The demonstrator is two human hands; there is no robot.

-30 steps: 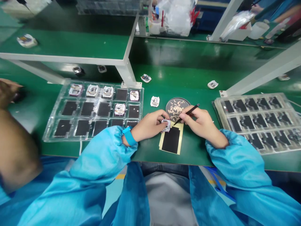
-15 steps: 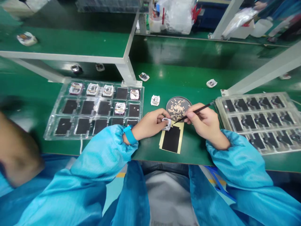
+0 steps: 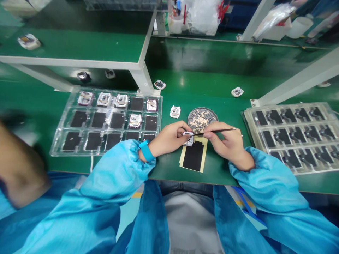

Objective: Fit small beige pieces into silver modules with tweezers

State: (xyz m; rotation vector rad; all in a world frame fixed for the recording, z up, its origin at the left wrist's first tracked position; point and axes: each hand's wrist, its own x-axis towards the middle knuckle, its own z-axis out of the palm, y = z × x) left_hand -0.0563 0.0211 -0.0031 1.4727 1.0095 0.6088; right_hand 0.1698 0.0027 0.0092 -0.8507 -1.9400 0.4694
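My left hand (image 3: 169, 137) pinches a small square white-and-metal module (image 3: 188, 138) by its edges. My right hand (image 3: 225, 139) holds slim black tweezers (image 3: 219, 131) nearly level, with their tip at the module's top edge. Just below both hands lies a black pad on a cream backing sheet (image 3: 194, 155), and the module is above its top edge. Beyond my fingers sits a round perforated disc (image 3: 202, 119) scattered with small tan pieces. A loose module (image 3: 175, 112) rests on the green mat.
To the left lies a clear tray (image 3: 63, 123) holding black pads and several modules. To the right lies a tray of black parts (image 3: 291, 135). A blurred forearm of another person (image 3: 21, 165) intrudes at left. White shelf legs (image 3: 143, 74) stand behind.
The tweezers have swung from a slant to nearly level, their tip now at the module's top edge. My right hand has shifted slightly left. The left hand has barely moved.
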